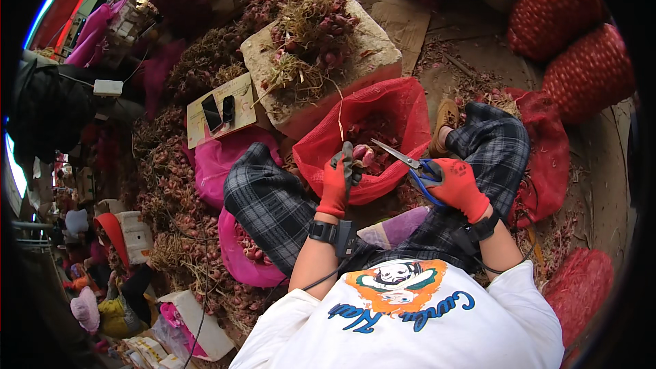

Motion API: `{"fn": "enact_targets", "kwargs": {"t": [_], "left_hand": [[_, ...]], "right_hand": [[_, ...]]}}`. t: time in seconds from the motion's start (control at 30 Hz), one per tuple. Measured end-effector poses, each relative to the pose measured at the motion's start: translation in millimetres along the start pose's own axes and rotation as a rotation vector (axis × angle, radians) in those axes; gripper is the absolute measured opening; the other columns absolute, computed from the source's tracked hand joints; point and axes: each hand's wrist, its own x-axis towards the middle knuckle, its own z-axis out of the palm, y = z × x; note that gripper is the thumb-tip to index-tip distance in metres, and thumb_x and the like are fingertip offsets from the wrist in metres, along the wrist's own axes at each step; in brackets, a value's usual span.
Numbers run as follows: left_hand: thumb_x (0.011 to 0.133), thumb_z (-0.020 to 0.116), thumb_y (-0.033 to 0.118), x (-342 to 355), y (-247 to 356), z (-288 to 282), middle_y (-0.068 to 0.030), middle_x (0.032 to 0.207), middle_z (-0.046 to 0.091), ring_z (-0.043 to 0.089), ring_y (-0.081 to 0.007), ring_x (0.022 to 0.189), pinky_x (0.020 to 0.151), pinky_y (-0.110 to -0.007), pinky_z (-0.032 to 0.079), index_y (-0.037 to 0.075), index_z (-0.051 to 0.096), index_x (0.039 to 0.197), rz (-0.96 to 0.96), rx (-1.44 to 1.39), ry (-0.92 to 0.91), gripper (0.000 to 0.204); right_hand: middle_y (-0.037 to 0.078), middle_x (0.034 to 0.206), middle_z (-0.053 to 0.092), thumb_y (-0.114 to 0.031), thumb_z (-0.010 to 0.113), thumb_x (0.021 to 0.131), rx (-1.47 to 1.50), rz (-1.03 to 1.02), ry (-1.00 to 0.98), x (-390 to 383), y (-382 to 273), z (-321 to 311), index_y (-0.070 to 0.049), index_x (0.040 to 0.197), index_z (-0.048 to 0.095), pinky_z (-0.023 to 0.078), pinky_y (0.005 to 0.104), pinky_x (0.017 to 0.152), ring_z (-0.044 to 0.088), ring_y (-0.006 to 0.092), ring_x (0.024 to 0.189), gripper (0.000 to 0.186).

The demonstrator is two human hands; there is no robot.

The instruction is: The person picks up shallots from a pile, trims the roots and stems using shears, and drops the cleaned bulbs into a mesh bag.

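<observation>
My left hand [337, 179], in a red glove with dark grey fingers, is closed on a shallot [364, 155] with a pinkish-purple bulb; its fingers partly hide the hold. My right hand [461, 184], gloved alike, grips a pair of scissors [410, 162] with blue handles. Their blades are slightly parted and point toward the shallot. Both hands are over the near side of an open red mesh sack [410, 106], which stands between my knees with loose shallots and dry skins inside. A long dry stalk [340, 113] rises beside my left fingers.
A pale foam block [372, 48] beyond the sack bears bunches of dried shallots [321, 27]. A phone [212, 113] lies on a board to its left. Heaped shallots [171, 191] cover the left floor; full red sacks [589, 72] stand right. Other people sit at the far left.
</observation>
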Motion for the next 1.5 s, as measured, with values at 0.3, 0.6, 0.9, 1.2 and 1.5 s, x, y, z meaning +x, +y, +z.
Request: {"fn": "enact_targets", "kwargs": {"t": [0.3,0.6,0.9,1.2,1.5], "left_hand": [[0.092,0.05,0.042,-2,6,-3,0.0039,0.053,0.043,0.035,-0.0039,0.044,0.043,-0.022,0.026,0.004,0.063,0.082,0.157,0.345,-0.101,0.041],[0.092,0.055,0.031,-6,12,6,0.0045,0.055,0.044,0.033,-0.0021,0.046,0.042,-0.019,0.026,-0.001,0.06,0.09,-0.106,0.019,-0.059,0.033],[0.093,0.055,0.026,1,-4,-5,0.0054,0.057,0.04,0.032,-0.0016,0.048,0.043,-0.019,0.027,-0.001,0.058,0.095,0.183,0.504,-0.134,0.027],[0.091,0.057,0.018,-2,10,-1,0.0039,0.061,0.044,0.037,-0.0006,0.052,0.046,-0.019,0.03,0.002,0.057,0.089,-0.159,-0.018,-0.091,0.017],[0.067,0.072,0.005,11,42,-2,-0.0125,0.081,0.058,0.056,-0.027,0.074,0.069,-0.033,0.045,0.0,0.057,0.088,0.621,0.72,-0.245,0.027]], "right_hand": [[0.01,0.081,0.064,-0.023,0.072,0.068,-0.152,-0.144,-0.004,-2,6,-23,-0.009,0.086,0.064,0.049,0.0357,0.063,0.062,0.0294,0.073,0.025],[0.007,0.088,0.06,-0.033,0.074,0.063,-0.263,-0.141,-0.089,-7,20,-18,-0.01,0.092,0.058,0.046,0.0367,0.069,0.06,0.0281,0.08,0.041],[0.007,0.084,0.058,-0.03,0.075,0.059,-0.402,-0.166,-0.12,-13,24,-11,-0.011,0.093,0.054,0.044,0.0386,0.067,0.058,0.0277,0.077,0.044],[0.011,0.075,0.064,-0.021,0.071,0.072,0.153,-0.037,-0.138,-8,-2,-6,-0.003,0.086,0.063,0.045,0.0339,0.063,0.061,0.0257,0.068,0.024],[0.004,0.086,0.065,-0.018,0.066,0.082,1.204,0.36,-0.325,83,-4,15,-0.002,0.101,0.06,0.05,0.0246,0.06,0.062,0.0103,0.072,0.025]]}}
